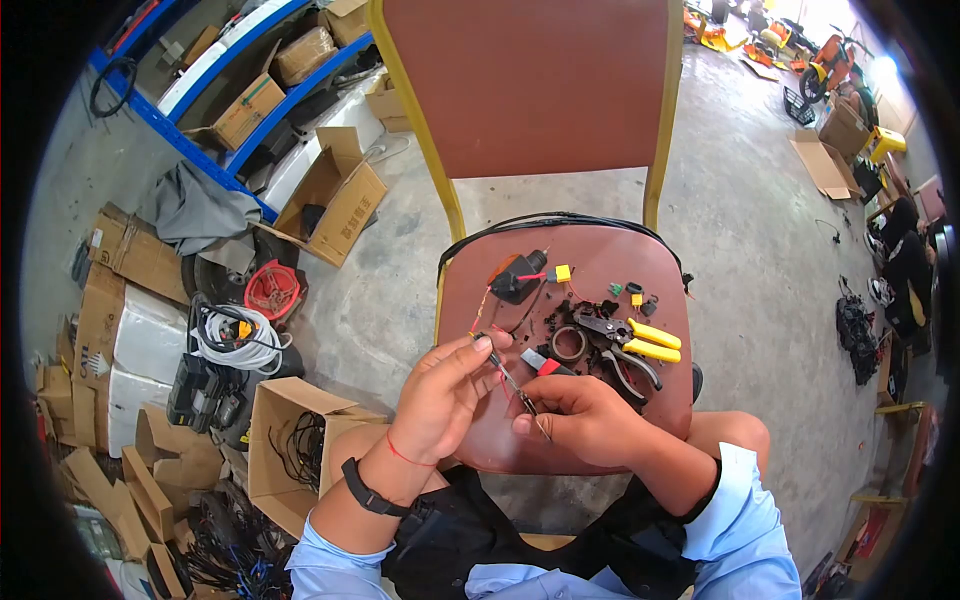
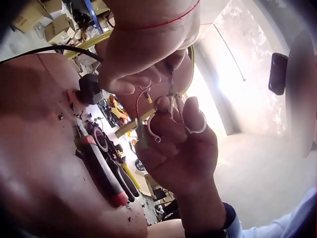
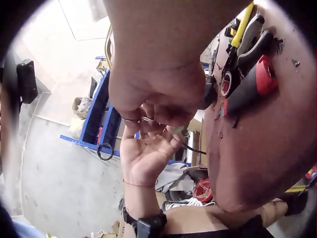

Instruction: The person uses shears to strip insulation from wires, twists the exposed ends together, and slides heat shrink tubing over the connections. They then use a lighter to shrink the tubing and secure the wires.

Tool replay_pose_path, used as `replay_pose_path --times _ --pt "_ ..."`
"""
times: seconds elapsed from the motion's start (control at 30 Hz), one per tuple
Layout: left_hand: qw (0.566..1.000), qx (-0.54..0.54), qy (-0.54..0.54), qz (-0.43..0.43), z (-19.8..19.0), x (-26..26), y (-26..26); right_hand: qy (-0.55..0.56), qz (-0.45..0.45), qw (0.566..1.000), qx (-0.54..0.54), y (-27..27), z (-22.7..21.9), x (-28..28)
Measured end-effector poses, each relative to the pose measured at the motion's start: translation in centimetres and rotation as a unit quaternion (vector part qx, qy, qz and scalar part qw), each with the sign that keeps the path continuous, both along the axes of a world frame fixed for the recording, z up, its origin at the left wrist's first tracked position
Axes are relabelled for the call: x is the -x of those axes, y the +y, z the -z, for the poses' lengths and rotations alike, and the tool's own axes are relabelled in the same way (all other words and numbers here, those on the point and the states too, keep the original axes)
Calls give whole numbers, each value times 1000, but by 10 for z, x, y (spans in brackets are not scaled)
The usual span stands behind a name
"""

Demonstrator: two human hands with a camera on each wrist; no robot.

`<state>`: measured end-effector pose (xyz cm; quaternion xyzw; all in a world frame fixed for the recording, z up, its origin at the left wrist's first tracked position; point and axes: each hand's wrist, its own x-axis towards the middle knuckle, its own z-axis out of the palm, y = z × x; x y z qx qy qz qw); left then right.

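Between thumb and fingers, my left hand (image 1: 440, 395) pinches the end of a thin lead above the chair seat (image 1: 480, 440). My right hand (image 1: 585, 420), just beside it, grips a small metal tool (image 1: 528, 400); in the left wrist view its ring handles (image 2: 195, 130) sit around the fingers of the right hand (image 2: 181, 148). A red and yellow wire (image 1: 484, 305) runs from the left hand toward a black housing (image 1: 515, 282) with an orange part. The right wrist view shows the left palm (image 3: 146, 158) turned up, the tool's tip hidden by fingers.
On the seat lie yellow-handled pliers (image 1: 652, 340), a tape roll (image 1: 569, 344), a red and black tool (image 1: 547, 364), a yellow connector (image 1: 562, 273) and black scraps. A black cable (image 1: 570, 218) crosses the seat's back edge. Cardboard boxes (image 1: 290, 440) stand at left.
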<state>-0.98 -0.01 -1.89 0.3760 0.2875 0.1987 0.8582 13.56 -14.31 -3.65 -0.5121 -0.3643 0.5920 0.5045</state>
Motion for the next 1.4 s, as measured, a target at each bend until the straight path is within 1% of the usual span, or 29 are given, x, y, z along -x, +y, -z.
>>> replay_pose_path --times 0.03,0.13,0.23,0.3,0.4,0.43,0.5,0.53,0.63,0.7,0.73,0.83,0.93,1.03,1.13,1.4 --pt "1000 9 3 -5 0 1 1 5 4 1000 1 0 0 1" --pt "1000 10 -10 -3 2 3 4 -42 18 999 9 1 -6 2" --pt "1000 20 -16 5 3 4 6 -156 38 987 -13 1 -16 3" --pt "1000 3 20 -15 -1 7 5 -245 55 966 -57 2 -4 6" --pt "999 7 36 -32 -3 3 4 -380 78 913 -126 2 4 4" --pt "997 2 61 -39 -5 3 5 -392 73 909 -122 3 2 4" --pt "997 -23 61 -33 -5 2 6 -390 68 909 -132 2 1 0" --pt "997 -27 63 -35 -4 3 8 -409 83 898 -138 2 4 2" --pt "999 -22 39 -31 2 2 10 -441 88 878 -160 3 4 2" --pt "998 -18 46 -40 -1 3 8 -457 91 869 -166 2 6 1" --pt "996 -15 68 -53 -4 2 7 -462 93 866 -168 2 6 1" --pt "997 -35 63 -34 4 6 13 -467 98 863 -169 0 5 0" --pt "996 -54 67 -27 2 6 14 -469 75 867 -150 0 9 -1" --pt "996 -40 62 -43 -1 4 12 -475 69 866 -137 -1 6 -2" --pt "997 -40 60 -40 -1 4 15 -474 83 862 -163 -1 9 -3" --pt "996 -50 63 -23 9 5 17 -497 93 845 -174 -1 12 -2"
